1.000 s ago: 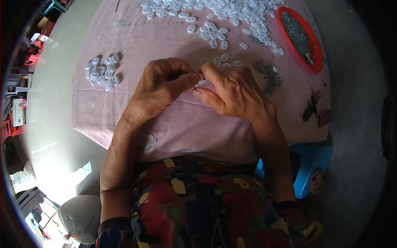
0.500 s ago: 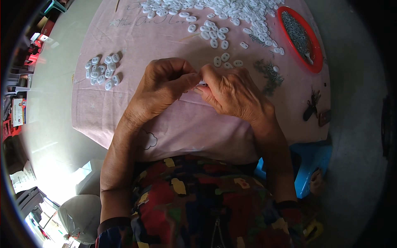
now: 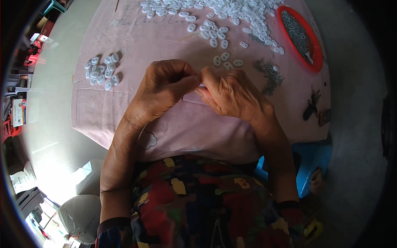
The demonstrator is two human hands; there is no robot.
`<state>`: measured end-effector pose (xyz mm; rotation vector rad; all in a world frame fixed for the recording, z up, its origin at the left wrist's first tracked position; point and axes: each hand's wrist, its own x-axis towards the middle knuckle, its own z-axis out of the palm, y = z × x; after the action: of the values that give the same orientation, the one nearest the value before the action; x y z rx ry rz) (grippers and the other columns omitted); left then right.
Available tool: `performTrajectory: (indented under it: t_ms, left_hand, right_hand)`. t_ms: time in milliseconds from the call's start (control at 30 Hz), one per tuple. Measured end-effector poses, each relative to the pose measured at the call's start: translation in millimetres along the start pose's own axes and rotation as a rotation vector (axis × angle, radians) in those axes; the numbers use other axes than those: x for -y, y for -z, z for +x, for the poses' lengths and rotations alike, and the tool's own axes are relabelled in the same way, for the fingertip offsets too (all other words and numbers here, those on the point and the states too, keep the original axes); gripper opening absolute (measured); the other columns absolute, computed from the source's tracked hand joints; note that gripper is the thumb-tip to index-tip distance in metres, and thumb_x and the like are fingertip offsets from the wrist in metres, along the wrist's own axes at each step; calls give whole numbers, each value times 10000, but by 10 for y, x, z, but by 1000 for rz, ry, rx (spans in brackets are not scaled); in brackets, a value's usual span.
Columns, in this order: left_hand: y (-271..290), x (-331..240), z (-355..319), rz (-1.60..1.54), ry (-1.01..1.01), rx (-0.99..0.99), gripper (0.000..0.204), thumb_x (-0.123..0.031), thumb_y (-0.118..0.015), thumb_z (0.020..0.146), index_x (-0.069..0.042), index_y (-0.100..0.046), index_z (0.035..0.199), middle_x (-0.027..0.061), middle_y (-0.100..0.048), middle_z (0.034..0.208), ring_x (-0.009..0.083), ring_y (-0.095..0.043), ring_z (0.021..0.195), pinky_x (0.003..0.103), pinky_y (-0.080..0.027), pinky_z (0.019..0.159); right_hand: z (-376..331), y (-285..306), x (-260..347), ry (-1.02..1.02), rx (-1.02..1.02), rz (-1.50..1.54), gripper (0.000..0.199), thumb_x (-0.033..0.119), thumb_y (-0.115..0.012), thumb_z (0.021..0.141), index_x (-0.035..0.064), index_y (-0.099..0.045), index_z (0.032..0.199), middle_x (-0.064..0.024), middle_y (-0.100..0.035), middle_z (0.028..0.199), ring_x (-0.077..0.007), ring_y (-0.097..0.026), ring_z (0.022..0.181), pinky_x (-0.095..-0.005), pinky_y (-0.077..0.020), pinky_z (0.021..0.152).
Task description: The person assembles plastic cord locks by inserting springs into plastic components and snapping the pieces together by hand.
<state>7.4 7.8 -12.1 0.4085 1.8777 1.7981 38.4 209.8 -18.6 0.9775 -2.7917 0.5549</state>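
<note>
Over the near middle of the pink-covered table, my two hands meet at the fingertips. My left hand point(image 3: 163, 91) is closed in a pinch, and its fingers hide whatever they grip. Thumb and forefinger of my right hand point(image 3: 237, 95) are pressed round a small white plastic piece point(image 3: 202, 85), of which only a sliver shows. Just beyond the fingers lie a few loose white oval pieces with two holes point(image 3: 217, 61). A separate cluster of white oval pieces point(image 3: 94, 75) lies to the left.
A large heap of white oval pieces point(image 3: 240, 12) covers the far side. At the right, a red oval tray point(image 3: 318, 64) holds many small grey metal pins point(image 3: 295, 33). More pins point(image 3: 271, 84) lie scattered on the cloth, near keys point(image 3: 312, 105). Below stands a blue stool point(image 3: 306, 177).
Both hands stay almost in place. The left fingertips have shifted slightly down, and less of the white piece shows between the fingers.
</note>
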Motion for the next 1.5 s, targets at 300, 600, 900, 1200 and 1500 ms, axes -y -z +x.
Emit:
performTrajectory:
  t_ms: [300,600,900,1200,1500]
  left_hand:
    - [2,33,3,-6,-9,11,105,-75,-663,884,-4,-662,806,-44,-569,689,21,-481,646,203,-393,571]
    - [39,-4,8,-33,-1,8,99,-100,-659,902,-8,-676,870,-27,-608,732,37,-507,635,199,-423,574]
    - [128,-40,-37,-52,-21,-26,114,-128,-674,914,-21,-695,946,-19,-643,801,39,-527,670,189,-432,582]
    - [85,-32,-37,-215,-27,-29,163,-115,-678,916,-10,-680,1041,5,-681,851,45,-591,719,184,-447,580]
    - [136,-135,-123,-169,-77,-144,135,-101,-669,916,9,-669,993,27,-683,834,71,-601,721,208,-465,612]
  right_hand:
    - [-18,-23,-8,11,-7,-49,252,191,-664,886,51,-457,856,-108,-538,564,-288,-606,529,-395,-455,496]
    - [-6,-14,-83,36,-88,31,248,189,-693,864,43,-497,905,-111,-597,655,-287,-636,590,-388,-477,525]
    - [41,98,-39,24,-229,246,153,138,-624,888,25,-571,976,-135,-625,704,-297,-621,587,-379,-483,568]
    - [64,89,33,-65,-333,471,90,95,-559,930,6,-569,944,-105,-567,654,-202,-576,552,-315,-438,531]
    - [73,138,32,-98,-376,434,95,106,-568,939,15,-591,934,-82,-548,642,-157,-549,543,-297,-427,524]
